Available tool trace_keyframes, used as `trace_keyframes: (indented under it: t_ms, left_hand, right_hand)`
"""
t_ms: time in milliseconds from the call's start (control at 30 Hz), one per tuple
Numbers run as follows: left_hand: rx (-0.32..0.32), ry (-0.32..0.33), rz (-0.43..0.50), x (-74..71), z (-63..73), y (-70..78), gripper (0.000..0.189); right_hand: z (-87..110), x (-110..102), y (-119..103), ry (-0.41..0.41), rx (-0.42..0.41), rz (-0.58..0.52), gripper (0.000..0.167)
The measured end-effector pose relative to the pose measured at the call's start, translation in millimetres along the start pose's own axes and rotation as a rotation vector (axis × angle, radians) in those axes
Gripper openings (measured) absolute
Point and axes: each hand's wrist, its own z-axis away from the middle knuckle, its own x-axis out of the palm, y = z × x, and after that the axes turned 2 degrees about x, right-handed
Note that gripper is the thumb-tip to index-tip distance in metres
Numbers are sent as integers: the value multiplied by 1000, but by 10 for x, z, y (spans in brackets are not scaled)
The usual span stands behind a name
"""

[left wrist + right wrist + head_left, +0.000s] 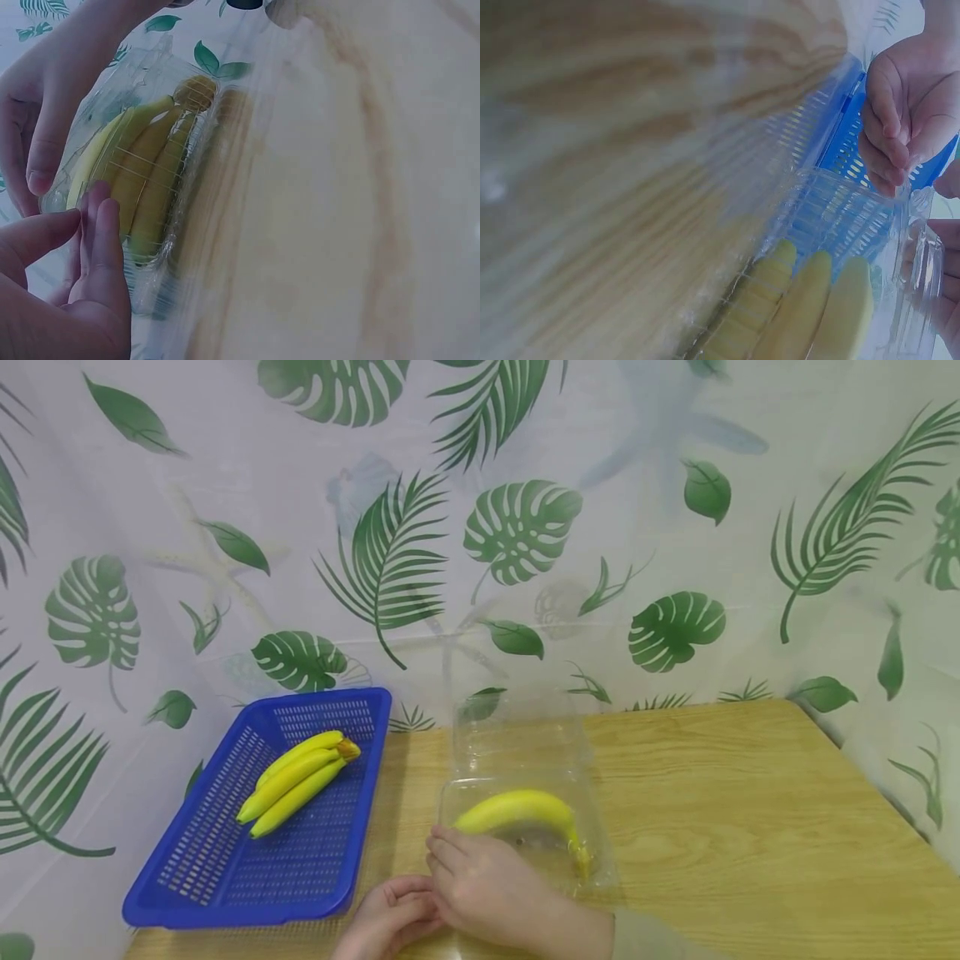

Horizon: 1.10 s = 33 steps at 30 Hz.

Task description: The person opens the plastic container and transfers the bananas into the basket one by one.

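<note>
A bunch of bananas [525,806] lies in the base of a clear plastic clamshell container [600,827], whose lid [517,735] stands raised at the back. In the left wrist view the bananas [142,165] show through the container's side. At the container's near left corner, my left hand [393,917] pinches the edge between thumb and bent fingers; in the right wrist view that hand [911,112] is at the corner. My right hand [495,889] reaches across the near side, fingers extended along the left edge. Its thumb and fingers [49,142] hang apart beside the container.
Left of the container stands a blue perforated basket [360,827] with another bunch of bananas [296,781] in it. Both are on a wood-grain table [712,802]. A white cloth with green leaves [600,552] hangs behind the table.
</note>
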Motion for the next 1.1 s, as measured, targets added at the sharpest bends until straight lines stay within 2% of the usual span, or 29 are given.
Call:
trace_keyframes:
  t_ms: [367,700,967,1100]
  left_hand:
    - [-70,79,-10,31,10,25,25]
    - [-52,52,-5,45,36,41,19]
    - [-66,62,-11,43,38,43,18]
    - [-62,42,-17,48,46,38,18]
  right_hand:
    - [-24,-37,50,18,-4,-1,38]
    - [-11,-65,69,-15,14,-23,43]
    - [-3,-94,76,-26,28,-60,44]
    - [11,-108,72,-51,41,-74,45]
